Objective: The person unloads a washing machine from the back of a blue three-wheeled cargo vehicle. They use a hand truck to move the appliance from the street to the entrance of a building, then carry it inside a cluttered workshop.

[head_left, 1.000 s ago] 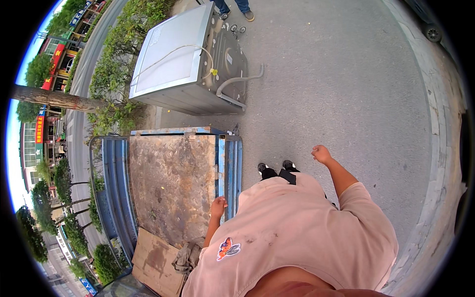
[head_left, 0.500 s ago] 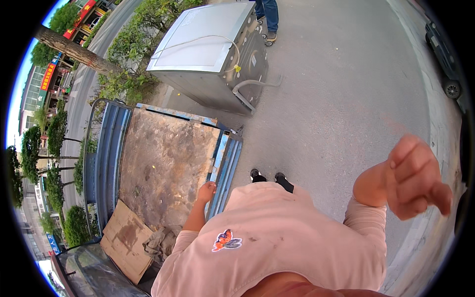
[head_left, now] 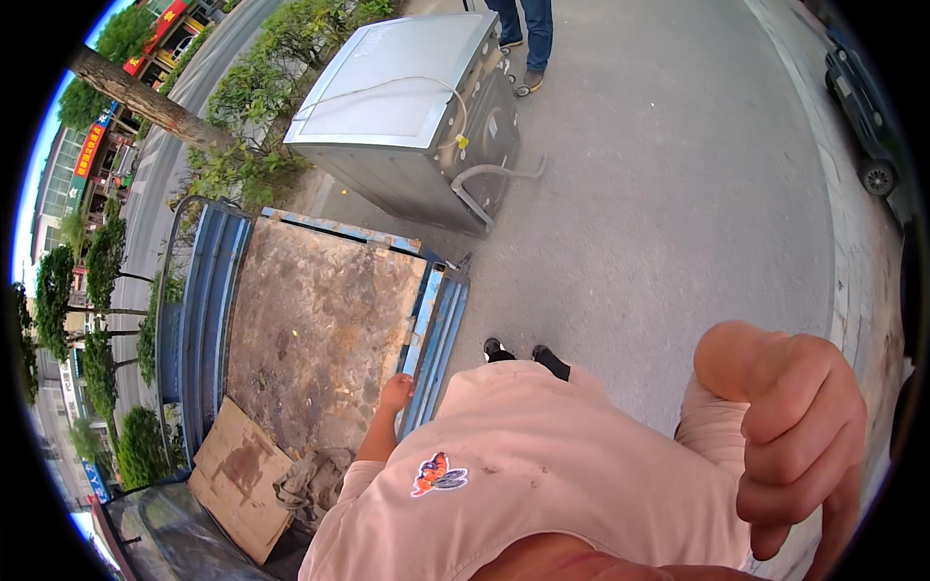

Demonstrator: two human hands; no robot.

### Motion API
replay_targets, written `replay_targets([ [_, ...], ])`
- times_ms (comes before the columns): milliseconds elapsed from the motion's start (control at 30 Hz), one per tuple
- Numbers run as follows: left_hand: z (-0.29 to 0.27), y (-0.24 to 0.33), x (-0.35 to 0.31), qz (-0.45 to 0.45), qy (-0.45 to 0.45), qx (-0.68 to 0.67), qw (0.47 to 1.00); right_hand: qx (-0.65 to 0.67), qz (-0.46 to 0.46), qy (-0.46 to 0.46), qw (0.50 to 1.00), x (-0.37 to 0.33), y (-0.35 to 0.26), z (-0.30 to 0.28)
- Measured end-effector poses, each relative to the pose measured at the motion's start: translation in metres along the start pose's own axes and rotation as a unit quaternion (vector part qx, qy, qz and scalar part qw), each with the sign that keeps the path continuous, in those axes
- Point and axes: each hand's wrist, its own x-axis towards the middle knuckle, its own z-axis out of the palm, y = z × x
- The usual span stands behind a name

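My left hand [head_left: 396, 392] is at the near side of a blue cargo bed, its fingers curled over the top edge of the blue side panel [head_left: 438, 339]. Close in front of me on the right, my right hand [head_left: 804, 426] is raised in a fist, with nothing visible in it. Beyond the bed's far end stands a washing machine [head_left: 387, 82], tilted, with a pale top and grey sides. A thin cord lies across it and a grey hose [head_left: 494, 171] sticks out from its side.
Inside the bed, the worn floor [head_left: 320, 320] carries a flattened cardboard sheet [head_left: 242, 479] and a crumpled cloth [head_left: 315, 484]. Behind the washing machine, another person's legs [head_left: 533, 39] stand beside small wheels. Bushes [head_left: 262, 97] border the road; a dark car [head_left: 862, 116] is parked far right.
My right hand has come down and nearer, its fingers curling into a fist. My left hand stays at the panel. The view has shifted slightly; the washing machine stands as before.
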Motion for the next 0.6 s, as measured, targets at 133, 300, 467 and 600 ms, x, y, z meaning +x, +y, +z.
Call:
replay_targets([
  [133,0.005,0.008,-0.002,0.013,-0.001,-0.065,0.998,-0.027,-0.002,0.029,0.999,-0.003,0.005,0.011],
  [300,0.009,0.029,-0.001,0.022,0.007,-0.030,0.999,-0.058,-0.009,0.054,0.997,-0.005,0.009,0.018],
  [467,0.010,0.032,0.002,0.014,-0.002,-0.046,0.999,-0.060,-0.003,0.042,0.997,-0.002,0.007,0.016],
  [600,0.009,0.013,0.005,0.008,-0.002,-0.048,0.999,-0.045,0.013,0.026,0.999,0.000,0.003,0.011],
])
